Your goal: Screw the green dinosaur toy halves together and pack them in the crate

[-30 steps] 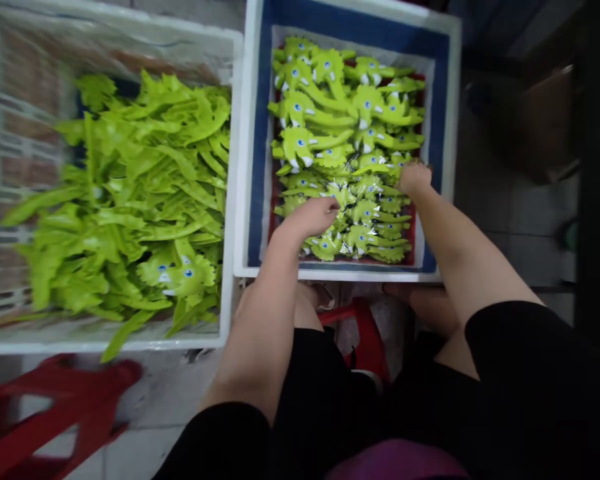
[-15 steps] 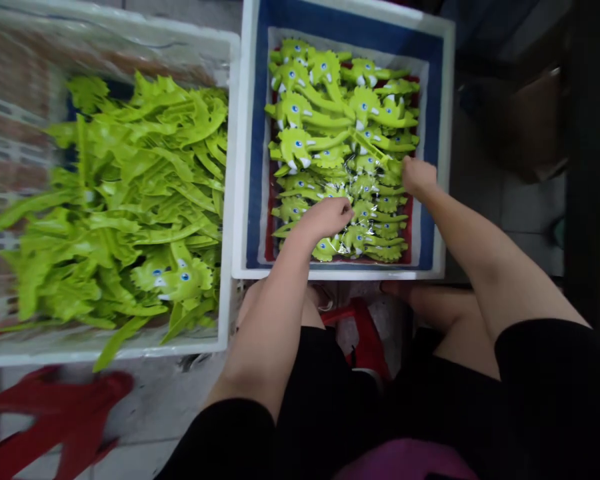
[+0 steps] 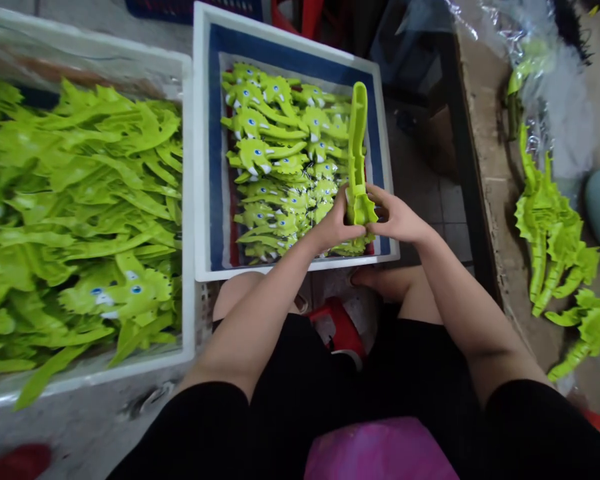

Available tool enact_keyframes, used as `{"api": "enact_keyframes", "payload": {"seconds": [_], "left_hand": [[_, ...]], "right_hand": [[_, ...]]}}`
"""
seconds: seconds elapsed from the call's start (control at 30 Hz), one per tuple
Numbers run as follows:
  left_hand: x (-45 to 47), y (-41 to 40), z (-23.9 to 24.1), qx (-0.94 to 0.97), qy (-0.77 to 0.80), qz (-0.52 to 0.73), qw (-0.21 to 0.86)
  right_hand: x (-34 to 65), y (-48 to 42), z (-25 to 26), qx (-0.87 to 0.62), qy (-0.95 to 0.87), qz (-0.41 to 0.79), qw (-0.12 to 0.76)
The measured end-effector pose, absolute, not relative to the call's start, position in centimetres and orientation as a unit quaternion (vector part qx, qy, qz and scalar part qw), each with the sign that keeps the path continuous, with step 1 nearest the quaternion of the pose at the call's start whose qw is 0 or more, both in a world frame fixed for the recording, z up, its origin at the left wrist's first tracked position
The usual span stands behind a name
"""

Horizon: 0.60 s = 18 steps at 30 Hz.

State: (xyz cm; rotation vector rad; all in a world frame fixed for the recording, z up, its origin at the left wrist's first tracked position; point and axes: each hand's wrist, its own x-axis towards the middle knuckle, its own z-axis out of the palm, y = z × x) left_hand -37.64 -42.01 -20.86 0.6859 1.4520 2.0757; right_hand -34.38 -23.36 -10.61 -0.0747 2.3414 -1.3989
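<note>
Between my two hands is a bright green plastic toy part (image 3: 358, 147), its hollow, ribbed side facing up and its long narrow end pointing away from me. My left hand (image 3: 334, 223) grips its wider, jagged end from the left, thumb near the bottom edge. On the other side, my right hand (image 3: 394, 215) has its fingers curled against the same end. Beneath them, rows of green horned dinosaur toys (image 3: 257, 155) with blue eyes and white horns lie in a white-rimmed box (image 3: 199, 167), some under shiny clear film.
At the left, a white crate (image 3: 187, 200) holds a heap of green toy parts (image 3: 95, 173). More green pieces (image 3: 550, 227) and clear plastic bags (image 3: 555, 113) lie on cardboard at the right. A red stool (image 3: 345, 327) shows between the legs.
My hands have come together at the box's near right side and now hold a green toy part up above the rows. The view has shifted right, bringing the cardboard surface into sight.
</note>
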Motion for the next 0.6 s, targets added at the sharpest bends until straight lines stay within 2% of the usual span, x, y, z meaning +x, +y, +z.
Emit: {"api": "enact_keyframes", "payload": {"seconds": [0.1,0.3,0.37,0.47,0.53,0.6], "left_hand": [[-38.3,-42.7,-20.5,0.234,0.511,0.763,0.320],[-39.9,-43.1,-19.2,0.100,0.509,0.776,0.359],[-40.6,-43.1,-19.2,0.057,0.519,0.783,0.337],[-41.6,-43.5,-20.1,0.027,0.602,0.761,0.241],[-42.1,-44.1,-21.0,0.057,0.703,0.687,0.177],[-42.2,-44.7,-21.8,0.098,0.782,0.590,0.175]], "right_hand": [[-35.7,-22.7,-12.0,-0.045,0.830,-0.511,0.221],[-38.0,-22.3,-15.0,-0.041,0.836,-0.491,0.240],[-38.3,-21.9,-15.7,-0.016,0.833,-0.495,0.246],[-38.5,-21.2,-15.9,0.052,0.812,-0.513,0.273],[-38.6,-21.0,-15.9,0.090,0.805,-0.521,0.268],[-38.6,-21.0,-16.0,0.097,0.793,-0.551,0.241]]}}
